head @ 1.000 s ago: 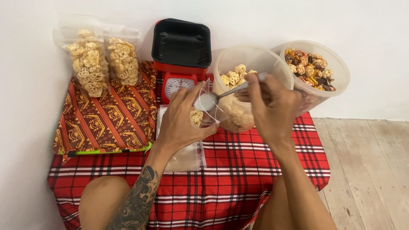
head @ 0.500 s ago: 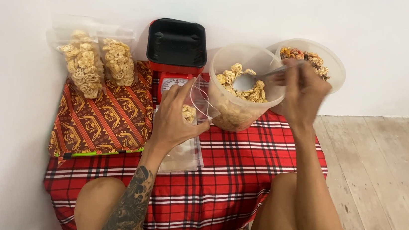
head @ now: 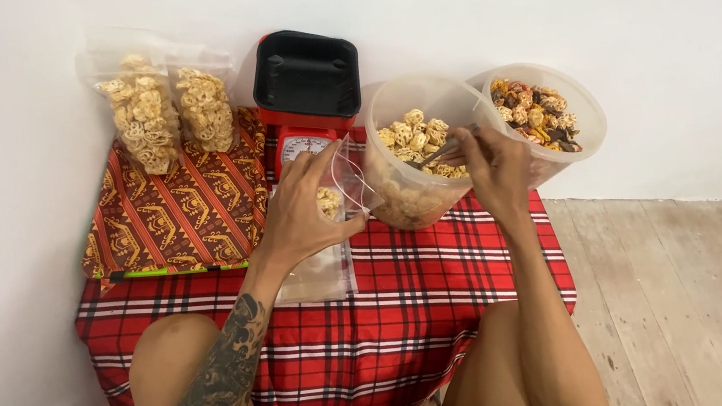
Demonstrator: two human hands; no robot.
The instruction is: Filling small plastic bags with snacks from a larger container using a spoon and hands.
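Plaid cloth (head: 442, 310): tub (head: 413, 149) holds pale crackers (head: 414, 132).

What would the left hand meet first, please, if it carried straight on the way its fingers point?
Most likely the red kitchen scale. The left hand, holding the clear bag open, points up and away toward the wall, and the scale's dial sits just beyond the fingertips. Depth is hard to judge from above.
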